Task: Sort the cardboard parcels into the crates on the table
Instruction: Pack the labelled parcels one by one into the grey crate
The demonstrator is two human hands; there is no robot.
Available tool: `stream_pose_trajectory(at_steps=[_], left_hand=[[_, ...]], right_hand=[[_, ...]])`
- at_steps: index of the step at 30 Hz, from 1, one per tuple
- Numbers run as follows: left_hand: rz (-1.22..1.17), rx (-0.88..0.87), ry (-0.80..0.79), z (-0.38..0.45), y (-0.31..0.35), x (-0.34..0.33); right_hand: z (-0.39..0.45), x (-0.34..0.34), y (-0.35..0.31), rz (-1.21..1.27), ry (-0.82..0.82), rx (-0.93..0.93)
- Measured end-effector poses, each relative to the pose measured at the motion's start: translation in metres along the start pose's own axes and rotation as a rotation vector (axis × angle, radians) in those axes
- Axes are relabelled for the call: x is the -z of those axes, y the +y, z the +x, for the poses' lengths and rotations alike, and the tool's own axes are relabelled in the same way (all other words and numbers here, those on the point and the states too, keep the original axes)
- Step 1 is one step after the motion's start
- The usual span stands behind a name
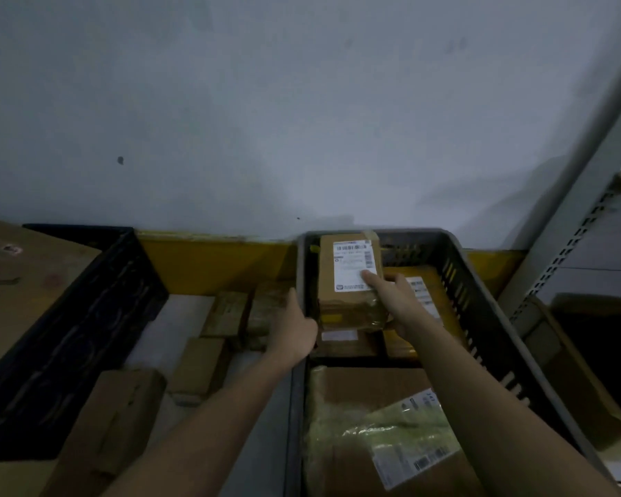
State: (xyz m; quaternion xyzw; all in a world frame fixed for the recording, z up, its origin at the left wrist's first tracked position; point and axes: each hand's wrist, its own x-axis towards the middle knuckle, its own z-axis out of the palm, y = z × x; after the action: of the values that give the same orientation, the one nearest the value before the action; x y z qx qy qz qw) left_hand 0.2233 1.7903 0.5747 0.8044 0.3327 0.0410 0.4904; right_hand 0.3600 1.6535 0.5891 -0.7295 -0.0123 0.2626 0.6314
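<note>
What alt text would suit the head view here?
Both hands hold a labelled parcel upright at the far end of the grey crate, the right hand on its label side and the left hand at its left edge. More parcels lie in the crate, several small boxes sit on the table, and a black crate stands to the left.

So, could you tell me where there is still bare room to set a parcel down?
Bare tabletop lies between the black crate and the loose small parcels. The grey crate is crowded, with a dark gap only at its far right corner, behind the parcel both hands hold.
</note>
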Motion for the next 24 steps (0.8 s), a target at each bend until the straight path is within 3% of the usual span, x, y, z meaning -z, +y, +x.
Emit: stream_pose_trajectory(at_steps=[3,12,16,21,24], left_hand=[[0.002,-0.012,0.043,0.010,-0.002,-0.002],[0.006,-0.013,0.078,0.017,-0.009,-0.006],[0.034,0.001,0.085,0.017,-0.009,-0.007],[0.003,0.018,0.055,0.014,-0.003,-0.002],[-0.019,-0.010,-0.050,0.010,0.000,0.007]], right_hand=[[0.025,-0.023,0.016,-0.061,-0.005,0.010],[0.065,-0.049,0.046,-0.597,0.166,0.165],[0.068,-0.048,0.049,-0.614,0.162,0.157],[0.058,-0.045,0.026,-0.708,0.090,0.094],[0.046,-0.047,-0.009,-0.912,0.133,0.199]])
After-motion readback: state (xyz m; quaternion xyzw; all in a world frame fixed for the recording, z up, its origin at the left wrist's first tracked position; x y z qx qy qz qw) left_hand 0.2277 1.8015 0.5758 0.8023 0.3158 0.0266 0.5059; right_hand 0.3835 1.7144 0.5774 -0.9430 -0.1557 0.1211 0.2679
